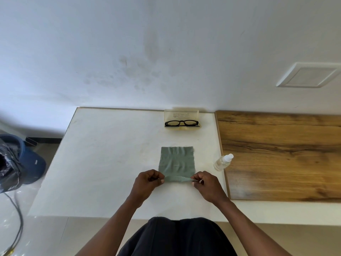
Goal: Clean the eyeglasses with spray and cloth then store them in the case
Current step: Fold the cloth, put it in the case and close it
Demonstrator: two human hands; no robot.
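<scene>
1. The thin grey-green microfibre cloth with pinked edges (176,162) lies flat on the white tabletop (103,163), near the person and slightly right of centre. Its near edge is lifted off the surface and curls into a shallow fold.

2. The left hand (147,182) pinches the near left corner of the cloth between thumb and fingers; the right hand (204,183) pinches the near right corner the same way. Both are closed tightly on fabric, with nothing else in them.

3. The cloth looks light and limp — it should drape and crease freely, so corners and edges are the sensible places to hold it. A pull from one side alone would probably drag it along the table.

4. The black-framed eyeglasses (181,123) sit in the open translucent yellowish plastic case (181,115) at the far edge of the table, well apart from both hands and straight beyond the cloth. The lid stands upright behind them.

5. The glasses are likely rigid but delicate — best taken by the frame or temples, not the lenses.

6. The small clear plastic spray bottle with a white nozzle (222,162) stands just right of the cloth, at the seam with the wood-grain board (286,154), near the right hand but untouched. It should be light and somewhat slick.
</scene>
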